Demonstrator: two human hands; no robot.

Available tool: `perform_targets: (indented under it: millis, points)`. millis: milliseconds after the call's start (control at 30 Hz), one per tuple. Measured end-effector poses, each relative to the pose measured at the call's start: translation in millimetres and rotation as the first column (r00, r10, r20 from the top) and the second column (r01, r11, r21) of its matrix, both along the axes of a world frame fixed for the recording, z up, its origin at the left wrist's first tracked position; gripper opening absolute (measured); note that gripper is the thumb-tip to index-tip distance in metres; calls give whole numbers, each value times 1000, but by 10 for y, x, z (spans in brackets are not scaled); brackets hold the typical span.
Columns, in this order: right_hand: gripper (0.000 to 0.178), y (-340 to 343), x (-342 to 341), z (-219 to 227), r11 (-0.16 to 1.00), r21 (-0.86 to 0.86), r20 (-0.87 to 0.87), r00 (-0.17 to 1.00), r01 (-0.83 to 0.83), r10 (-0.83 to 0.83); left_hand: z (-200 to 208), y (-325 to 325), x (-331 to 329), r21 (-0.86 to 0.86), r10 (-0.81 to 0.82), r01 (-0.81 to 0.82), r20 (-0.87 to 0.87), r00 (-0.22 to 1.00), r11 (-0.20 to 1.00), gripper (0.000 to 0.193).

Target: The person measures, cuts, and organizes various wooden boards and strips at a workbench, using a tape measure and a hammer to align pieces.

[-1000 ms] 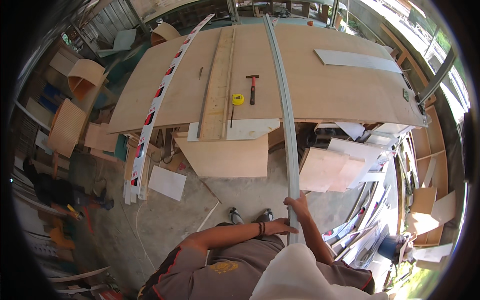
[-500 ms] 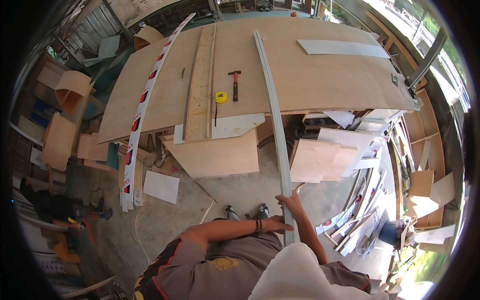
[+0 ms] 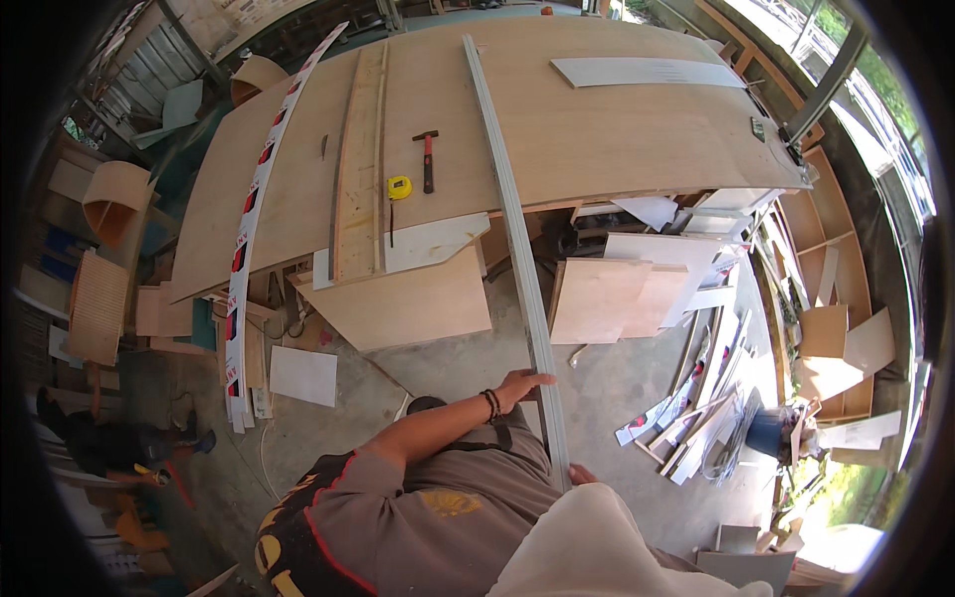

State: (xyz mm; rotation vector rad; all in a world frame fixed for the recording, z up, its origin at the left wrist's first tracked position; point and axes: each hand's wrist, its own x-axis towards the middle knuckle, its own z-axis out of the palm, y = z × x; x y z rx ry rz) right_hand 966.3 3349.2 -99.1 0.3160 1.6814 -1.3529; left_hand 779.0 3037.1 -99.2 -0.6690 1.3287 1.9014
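Long light-grey grooved metal bar (image 3: 525,269): upper centre to lower centre of frame, crossing near edge of broad light-brown plywood tabletop (image 3: 617,129). Left hand (image 3: 519,389): fingers clamped on bar. Right hand (image 3: 580,476): at bar's lower end, mostly behind white cloth (image 3: 572,542); cannot tell finger state. Left of bar: red-and-black-handled hammer (image 3: 429,164), yellow tape measure (image 3: 400,188). Right: leaning tan plywood panels (image 3: 597,298).

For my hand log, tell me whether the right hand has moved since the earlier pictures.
Yes: the right hand has drawn back, farther from the wooden tabletop than before.
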Motion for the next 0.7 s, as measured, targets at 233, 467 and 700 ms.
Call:
perform_targets:
  millis: [233, 467, 700]
  points:
    - [78, 257, 966, -373, 968, 247, -136, 987, -44, 80, -125, -271, -957, 44, 138, -136, -34, 990, 990, 35]
    - [62, -503, -434, 235, 954, 225, -46, 980, 200, -195, -130, -507, -1754, -23, 135, -144, -227, 965, 989, 49]
    - [50, -1622, -2627, 546, 984, 97, -78, 987, 148, -141, -267, -689, -1246, 129, 211, -210, 5, 977, 969, 99]
